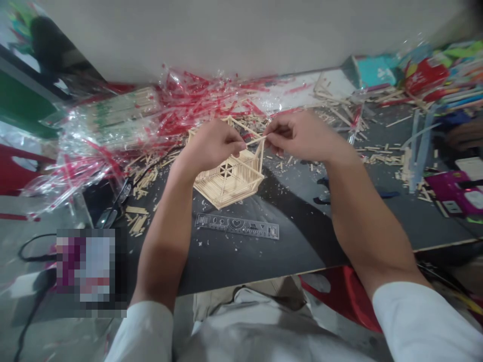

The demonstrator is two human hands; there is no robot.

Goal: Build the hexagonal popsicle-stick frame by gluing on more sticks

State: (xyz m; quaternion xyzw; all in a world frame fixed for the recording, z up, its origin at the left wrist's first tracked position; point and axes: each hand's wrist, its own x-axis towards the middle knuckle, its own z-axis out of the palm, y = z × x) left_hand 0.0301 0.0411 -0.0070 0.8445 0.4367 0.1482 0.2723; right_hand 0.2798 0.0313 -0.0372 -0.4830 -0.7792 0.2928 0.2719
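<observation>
A six-sided basket-like frame (222, 191) built of thin wooden sticks stands on the dark table, its floor crossed by spokes. Above its upper edge, a thin wooden stick (255, 142) spans the space between my fingertips. My left hand (215, 143) reaches over the frame's left side, thumb and fingers pinched at the stick's left end. At the frame's right upper corner, my right hand (296, 133) pinches the stick's other end. Whether the stick rests on the frame cannot be made out. A clear stencil ruler (237, 226) lies in front of the frame.
Red-and-clear plastic wrappers (196, 95) pile along the back, beside bundled sticks (124, 108). Short stick offcuts (138, 218) are scattered left and right. Eyeglasses (109, 213) lie at left. A purple box-like device (455, 191) and a partly visible hand (466, 138) are at right.
</observation>
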